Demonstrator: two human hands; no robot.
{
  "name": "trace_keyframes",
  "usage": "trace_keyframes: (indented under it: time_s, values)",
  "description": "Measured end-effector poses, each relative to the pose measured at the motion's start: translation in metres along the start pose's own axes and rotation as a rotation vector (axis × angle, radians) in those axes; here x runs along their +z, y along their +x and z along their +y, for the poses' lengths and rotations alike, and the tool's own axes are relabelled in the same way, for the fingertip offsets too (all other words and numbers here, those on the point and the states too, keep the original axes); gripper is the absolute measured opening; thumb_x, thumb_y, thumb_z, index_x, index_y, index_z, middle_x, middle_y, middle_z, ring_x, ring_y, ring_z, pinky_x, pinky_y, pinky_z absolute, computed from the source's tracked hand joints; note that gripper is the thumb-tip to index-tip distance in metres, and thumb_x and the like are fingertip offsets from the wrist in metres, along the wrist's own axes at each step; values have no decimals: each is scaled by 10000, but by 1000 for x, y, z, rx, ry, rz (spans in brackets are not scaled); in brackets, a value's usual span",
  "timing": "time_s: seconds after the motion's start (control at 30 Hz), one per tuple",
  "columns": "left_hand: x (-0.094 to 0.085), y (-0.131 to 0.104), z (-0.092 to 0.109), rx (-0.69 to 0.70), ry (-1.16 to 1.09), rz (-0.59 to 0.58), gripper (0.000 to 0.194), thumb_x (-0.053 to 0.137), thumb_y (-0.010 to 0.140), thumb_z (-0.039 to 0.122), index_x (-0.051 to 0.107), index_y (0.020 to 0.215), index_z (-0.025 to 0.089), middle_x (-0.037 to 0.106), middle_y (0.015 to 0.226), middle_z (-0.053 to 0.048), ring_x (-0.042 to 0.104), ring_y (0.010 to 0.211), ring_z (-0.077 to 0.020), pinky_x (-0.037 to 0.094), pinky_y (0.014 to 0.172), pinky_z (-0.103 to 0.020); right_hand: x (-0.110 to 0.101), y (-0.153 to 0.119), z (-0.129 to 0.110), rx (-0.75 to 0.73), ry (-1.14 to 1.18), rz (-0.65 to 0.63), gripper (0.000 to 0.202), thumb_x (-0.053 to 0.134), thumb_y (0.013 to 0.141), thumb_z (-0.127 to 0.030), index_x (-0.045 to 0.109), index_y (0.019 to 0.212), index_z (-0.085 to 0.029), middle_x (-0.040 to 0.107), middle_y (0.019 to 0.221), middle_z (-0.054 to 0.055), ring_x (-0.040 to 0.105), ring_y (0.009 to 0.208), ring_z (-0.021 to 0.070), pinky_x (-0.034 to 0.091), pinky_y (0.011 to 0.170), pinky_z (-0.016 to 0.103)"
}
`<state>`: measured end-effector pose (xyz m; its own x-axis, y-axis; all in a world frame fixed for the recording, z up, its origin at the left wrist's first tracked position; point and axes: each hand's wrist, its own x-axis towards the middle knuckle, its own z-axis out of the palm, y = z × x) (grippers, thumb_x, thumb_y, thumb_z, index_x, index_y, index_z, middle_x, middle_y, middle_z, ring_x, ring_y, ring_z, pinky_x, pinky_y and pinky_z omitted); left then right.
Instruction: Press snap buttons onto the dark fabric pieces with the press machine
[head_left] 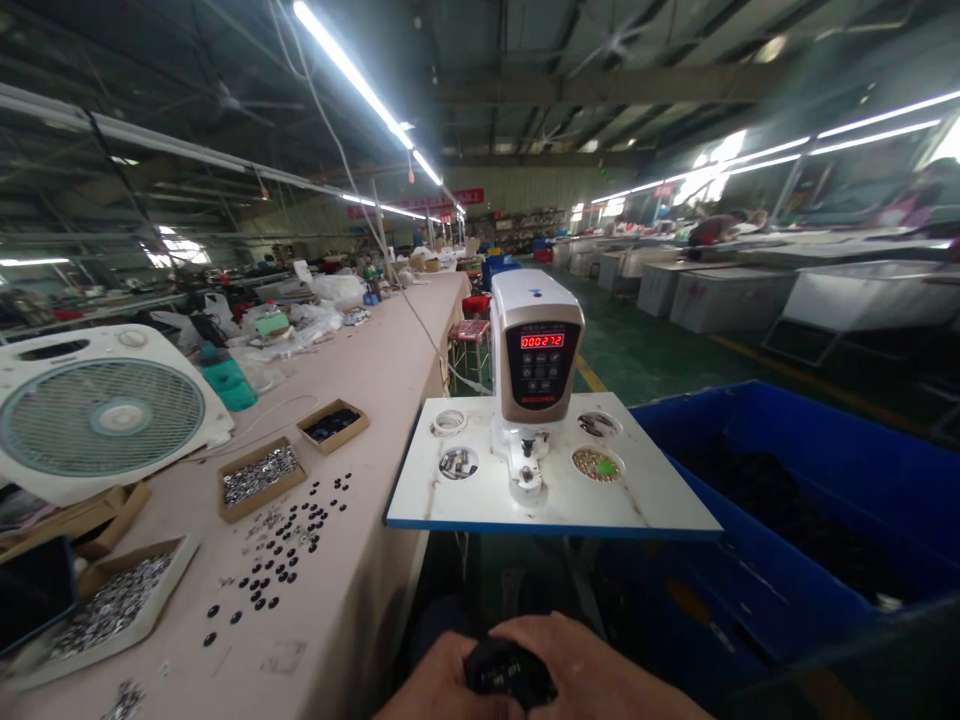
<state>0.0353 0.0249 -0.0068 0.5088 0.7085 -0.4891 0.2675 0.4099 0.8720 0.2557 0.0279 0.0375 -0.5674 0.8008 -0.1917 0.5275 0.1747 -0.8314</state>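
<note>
At the bottom of the view, my left hand [442,680] and my right hand [581,665] are closed around a small, dark, rounded object [510,672] with white lettering. Its exact kind is hard to make out, and the fingers cover its sides. Beyond my hands stands a white snap-fastening machine [536,345] with a red display reading 000272. It is mounted on a white board [551,505] with a blue edge. Round wells in the board hold small parts, among them brass-coloured pieces [592,465] and metal bits [458,462]. Neither hand touches the machine.
To the left runs a long covered table [360,560] with scattered black snap caps [281,560], boxes of silver parts [259,475], a box of black parts [334,425] and a box fan [112,410]. A large blue bin [757,400] with dark contents stands right.
</note>
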Motion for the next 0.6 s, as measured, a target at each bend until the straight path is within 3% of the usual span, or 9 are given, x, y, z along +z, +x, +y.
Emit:
trace_keyframes:
  time_s: [0.07, 0.2, 0.33, 0.47, 0.6]
  values:
    - [-6, 11, 14, 58, -4, -42, 467, 879, 611, 503, 667, 738, 106, 565, 696, 26, 490, 657, -120, 381, 626, -245, -8, 4, 1, 65, 46, 11, 313, 773, 691, -273, 735, 998, -231, 721, 903, -22, 634, 809, 183, 433, 678, 230]
    - [-13, 26, 46, 171, 76, -122, 380, 853, 636, 412, 629, 735, 121, 470, 644, 50, 356, 613, -86, 260, 579, -241, -29, 10, 10, 113, 84, 5, 197, 769, 666, -281, 630, 759, -177, 564, 705, -56, 495, 670, 122, 329, 571, 214]
    - [-15, 35, 64, 171, 63, -220, 331, 814, 696, 388, 702, 834, 109, 533, 703, 26, 409, 669, -106, 309, 641, -243, -44, 12, 25, 53, 262, -81, 261, 710, 755, -392, 567, 756, -173, 485, 685, -50, 427, 646, 117, 310, 570, 227]
    - [-13, 41, 66, 127, -4, -251, 351, 796, 727, 377, 742, 950, 112, 609, 770, 1, 466, 711, -121, 362, 711, -249, -47, 12, 36, 48, 343, -87, 337, 663, 823, -480, 546, 769, -169, 462, 703, -37, 403, 661, 120, 309, 584, 234]
    - [-11, 46, 65, 88, -66, -244, 348, 797, 729, 379, 729, 934, 107, 630, 793, -12, 487, 720, -121, 381, 737, -252, -43, 13, 45, 64, 442, -69, 391, 632, 863, -540, 564, 782, -163, 451, 713, -29, 380, 664, 119, 301, 580, 234]
